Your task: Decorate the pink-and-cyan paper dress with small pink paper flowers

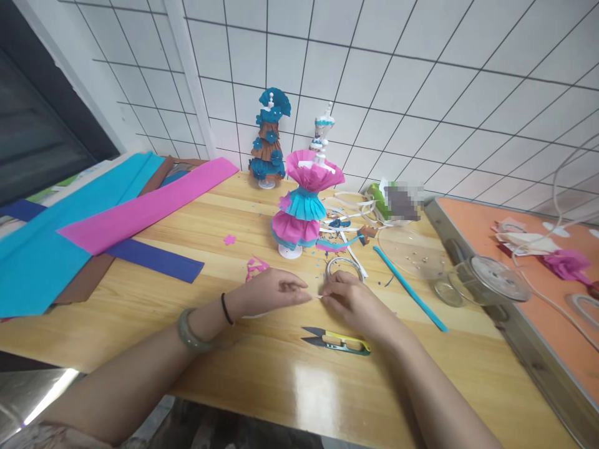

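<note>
My left hand (276,290), with a jade-like bangle and a dark hair tie at the wrist, reaches in from the left, fingertips drawn together. My right hand (349,300) is curled in a pinch opposite it. Between the fingertips runs a thin white strip (318,297), which seems gripped at both ends; the fingers partly hide it. Just beyond my right hand lies a roll of tape (347,262), partly covered by it. Yellow-handled thread snips (336,341) lie nearer to me. Behind the hands stands a small dress form in a pink and blue crepe paper dress (302,206).
Pink crepe paper (154,202) and blue crepe paper (60,240) lie at left. A teal and brown paper dress (269,140) stands by the tiled wall. A turquoise strip (410,289) and a clear plastic container (491,277) are at right. Pink scraps (255,267) lie beyond my left hand.
</note>
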The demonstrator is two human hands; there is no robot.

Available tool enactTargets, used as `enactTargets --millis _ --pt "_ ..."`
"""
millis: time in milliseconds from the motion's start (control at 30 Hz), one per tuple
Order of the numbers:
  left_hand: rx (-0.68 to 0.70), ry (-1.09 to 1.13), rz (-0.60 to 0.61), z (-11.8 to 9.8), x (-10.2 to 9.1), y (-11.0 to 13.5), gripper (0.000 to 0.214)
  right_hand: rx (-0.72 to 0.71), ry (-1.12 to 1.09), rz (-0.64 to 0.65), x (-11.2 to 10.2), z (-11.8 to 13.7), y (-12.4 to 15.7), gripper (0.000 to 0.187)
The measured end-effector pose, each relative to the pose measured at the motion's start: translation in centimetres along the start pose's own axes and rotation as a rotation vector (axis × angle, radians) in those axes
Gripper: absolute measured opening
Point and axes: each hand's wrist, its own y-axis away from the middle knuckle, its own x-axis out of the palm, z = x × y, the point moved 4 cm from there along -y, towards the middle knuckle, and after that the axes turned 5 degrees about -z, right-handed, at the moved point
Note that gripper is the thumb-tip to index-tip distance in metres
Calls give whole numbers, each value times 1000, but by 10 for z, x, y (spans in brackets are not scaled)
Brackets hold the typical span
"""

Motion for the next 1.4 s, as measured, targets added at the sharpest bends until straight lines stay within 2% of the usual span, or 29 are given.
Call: enactTargets --millis 133,233,367,467,533,600,700,800,933,1100,1400 --pt "38 -89 111 7 4 1 36 -15 -32 -16 -2 2 0 15" --pt "-74 -52 182 11 0 2 27 2 -73 -26 -3 1 0 16" --pt "-225 145 358 11 -1 5 25 63 -162 -57 -2 -6 2 18" --pt "-244 315 474 7 -1 6 26 123 -275 -103 0 -17 2 20" --pt "-235 412 508 4 -3 6 27 148 -322 -123 -1 -26 2 23" --pt "-219 491 508 2 -7 5 26 154 -309 -115 -3 -33 1 27" --pt "-221 583 414 2 -13 2 24 134 -229 -157 -9 -33 0 27" --pt "-223 618 331 3 -16 0 25 71 -196 -312 -16 -16 0 16" --pt "-188 582 357 1 -9 1 29 -69 -213 -417 -16 18 1 6" --pt "-178 521 363 1 1 0 30 -111 -116 -316 -2 39 0 10" --pt "-161 458 379 6 6 2 30 -26 -119 -257 11 37 0 11"
